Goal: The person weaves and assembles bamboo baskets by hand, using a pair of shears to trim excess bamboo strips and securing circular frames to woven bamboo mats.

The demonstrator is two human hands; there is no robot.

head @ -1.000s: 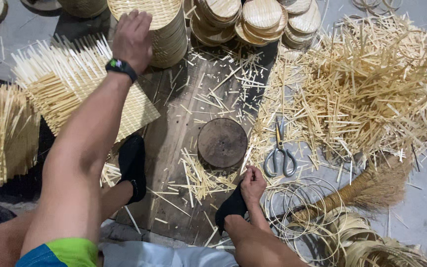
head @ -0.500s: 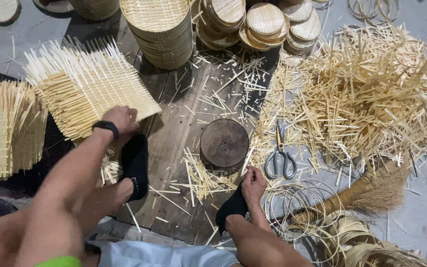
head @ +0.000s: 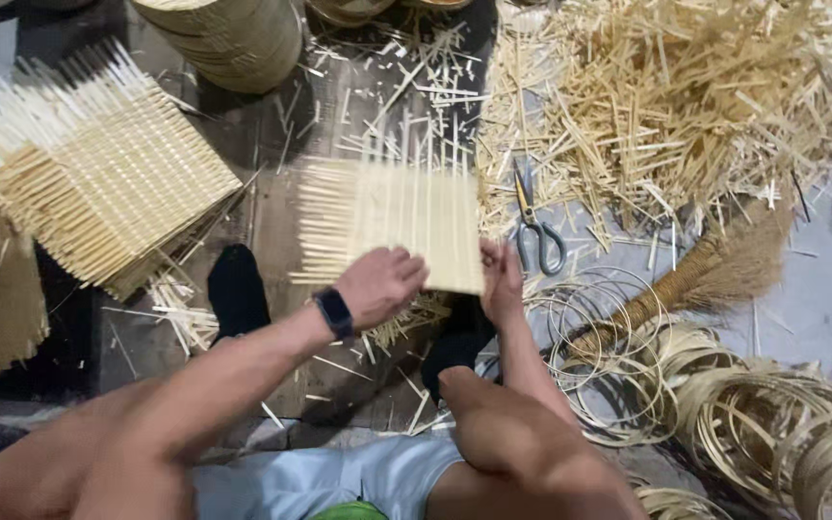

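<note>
Head view, looking down at a seated person's lap and a dark floor board. Both hands hold a square woven bamboo mat (head: 392, 226) with loose strip ends bristling from its edges, raised over the board between the knees. The left hand (head: 377, 284), a dark watch (head: 335, 313) on its wrist, has its grip closed on the mat's near edge, fingers curled under; the right hand (head: 501, 279) pinches the near right corner, thumb on top. To the left lies a stack of similar woven mats (head: 98, 193), fanned and tilted; above it stands a stack of round woven basket forms (head: 233, 39). Scissors (head: 536, 226) lie just right of the held mat, beside a large heap of cut bamboo strips (head: 686, 106). A straw whisk broom (head: 695, 279) rests on coils of thin bamboo hoops (head: 753, 404) at lower right. Judged step: a fresh mat has been brought to the work spot and is being squared up. The next move would call for steady two-handed control, keeping the loose strip ends from slipping out of the weave.
</note>
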